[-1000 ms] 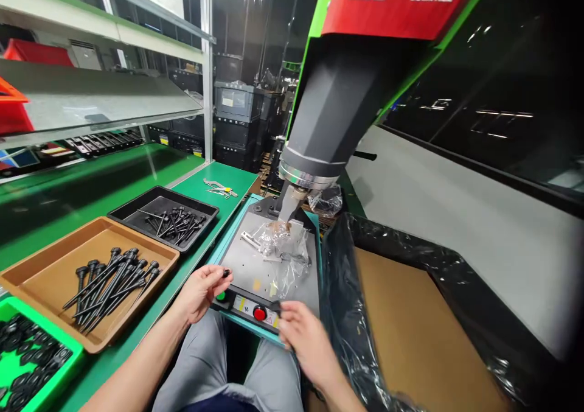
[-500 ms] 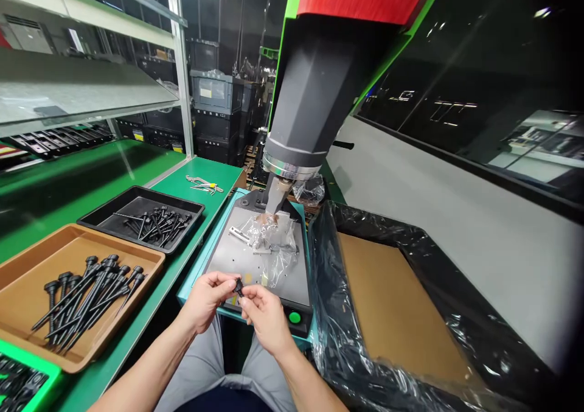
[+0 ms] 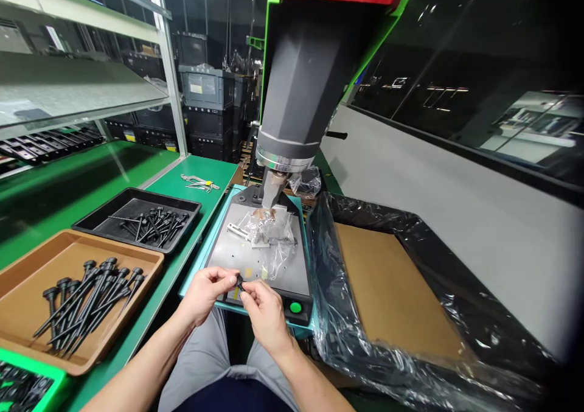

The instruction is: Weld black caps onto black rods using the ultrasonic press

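Observation:
Between my two hands is a small black plastic part (image 3: 239, 281), held over the front edge of the press machine's base plate (image 3: 223, 255). My left hand (image 3: 206, 291) pinches its left end with thumb and forefinger. On the other end, my right hand (image 3: 265, 307) closes its fingertips. The part's exact kind is too small to make out. Beyond the hands, a metal fixture wrapped in clear plastic film (image 3: 269, 232) sits under the tip of the machine's tapered grey head (image 3: 296, 89).
At left, a brown tray (image 3: 27, 251) holds several long black screw-like parts; a black tray (image 3: 104, 208) behind holds more. A green bin (image 3: 59, 375) stands front left. Pliers (image 3: 201, 182) lie on the green bench. A plastic-lined box (image 3: 328, 314) stands right, near a green button (image 3: 295, 307).
The camera view has shifted slightly. Both hands keep their pinch on the small black part, with the right fingers curled a little closer around it.

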{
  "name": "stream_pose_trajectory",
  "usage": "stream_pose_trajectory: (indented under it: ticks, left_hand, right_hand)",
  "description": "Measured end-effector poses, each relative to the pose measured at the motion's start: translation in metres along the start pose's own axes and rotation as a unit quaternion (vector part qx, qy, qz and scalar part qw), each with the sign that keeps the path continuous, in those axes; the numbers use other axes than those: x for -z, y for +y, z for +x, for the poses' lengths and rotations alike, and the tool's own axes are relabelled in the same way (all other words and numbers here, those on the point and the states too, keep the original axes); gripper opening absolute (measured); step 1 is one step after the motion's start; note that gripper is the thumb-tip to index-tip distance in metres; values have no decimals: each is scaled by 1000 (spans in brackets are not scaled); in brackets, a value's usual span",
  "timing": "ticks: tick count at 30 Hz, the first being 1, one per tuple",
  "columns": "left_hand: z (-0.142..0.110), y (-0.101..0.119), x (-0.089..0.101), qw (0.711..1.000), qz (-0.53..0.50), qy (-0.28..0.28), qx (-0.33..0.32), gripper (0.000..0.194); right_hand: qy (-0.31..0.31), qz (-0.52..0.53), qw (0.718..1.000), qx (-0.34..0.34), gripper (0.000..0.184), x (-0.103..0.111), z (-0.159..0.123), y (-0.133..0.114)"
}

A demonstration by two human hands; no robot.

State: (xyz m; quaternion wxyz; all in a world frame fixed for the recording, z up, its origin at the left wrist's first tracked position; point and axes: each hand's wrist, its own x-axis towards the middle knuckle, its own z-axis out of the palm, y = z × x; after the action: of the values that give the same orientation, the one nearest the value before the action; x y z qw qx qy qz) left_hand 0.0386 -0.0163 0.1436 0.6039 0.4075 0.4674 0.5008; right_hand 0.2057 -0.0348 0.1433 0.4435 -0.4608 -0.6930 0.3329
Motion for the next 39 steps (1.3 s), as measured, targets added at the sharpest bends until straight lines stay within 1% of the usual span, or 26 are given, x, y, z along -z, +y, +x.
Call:
stream_pose_trajectory:
  ticks: [2, 3, 5, 7, 8, 10, 13, 15, 17, 19, 20, 21, 22, 24, 27, 29, 30, 32, 33, 34, 36, 37, 38, 39]
  left_hand:
    - [-2, 0, -1, 1000, 13, -9, -8, 23]
    - [-2, 0, -2, 1000, 22, -11, -14, 23]
    - [-3, -1, -4, 999, 43, -10, -28, 23]
    - [-2, -4, -6, 998, 53, -18, -39, 23]
    - [0, -5, -8, 997, 52, -26, -43, 24]
    - [6, -8, -14, 996, 54, -47, -51, 24]
    - [19, -14, -23, 992, 83, -66, -71, 27]
    - [31, -19, -26, 991, 97, -54, -76, 36]
    - [47, -24, -26, 993, 91, -3, -74, 41]
    - [65, -26, -24, 995, 53, 68, -53, 41]
    - [76, -25, -23, 995, 22, 94, -31, 40]
    - [86, -24, -23, 994, -12, 107, -2, 40]
    - [97, -21, -24, 993, -43, 107, 27, 41]
    - [117, -13, -28, 991, -79, 86, 72, 40]
    - [140, 1, -39, 983, -112, 63, 129, 37]
    - [149, 10, -47, 973, -154, 67, 159, 33]
    - [152, 14, -50, 968, -172, 74, 164, 30]
    - [154, 20, -56, 965, -199, 83, 152, 21]
    - [153, 22, -59, 963, -209, 86, 145, 16]
    - [152, 23, -61, 962, -218, 86, 138, 13]
    - [149, 24, -63, 958, -240, 80, 132, 9]
    - [148, 24, -64, 956, -250, 74, 133, 8]
    - [147, 24, -64, 954, -259, 66, 135, 9]
    - [146, 24, -65, 952, -266, 58, 137, 9]
  right_hand:
    - [0, 15, 1000, -7, 12, 1, 0, 3]
    - [-4, 37, 999, -23, 11, 0, 0, 6]
    - [-19, 112, 990, -87, 9, -1, 0, 12]
    - [-23, 209, 966, -153, 10, -4, 2, 19]
    - [-20, 253, 952, -171, 12, -5, 3, 22]
    - [-10, 329, 928, -176, 21, -7, 7, 28]
    - [-22, 419, 890, -179, 43, -6, 13, 41]
    - [-13, 437, 878, -196, 50, -4, 17, 55]
    - [19, 433, 874, -219, 48, -3, 20, 71]
    - [42, 428, 868, -247, 47, -6, 21, 87]
    - [43, 426, 864, -264, 47, -10, 22, 93]
    - [37, 424, 860, -281, 46, -15, 23, 98]
    - [27, 423, 855, -299, 45, -20, 25, 101]
    - [4, 424, 842, -332, 40, -34, 32, 103]
    - [-27, 431, 832, -348, 34, -52, 50, 99]
    - [-39, 431, 837, -334, 30, -60, 65, 94]
    - [-39, 430, 843, -321, 28, -63, 74, 91]
    - [-28, 426, 857, -289, 24, -62, 89, 88]
    - [-15, 414, 872, -260, 22, -60, 96, 87]
    - [5, 386, 895, -224, 19, -56, 101, 88]
    - [58, 285, 946, -142, 18, -46, 109, 91]
    - [87, 223, 965, -104, 20, -40, 111, 93]
    - [112, 166, 977, -76, 21, -34, 112, 96]
    - [134, 128, 981, -57, 22, -27, 113, 99]
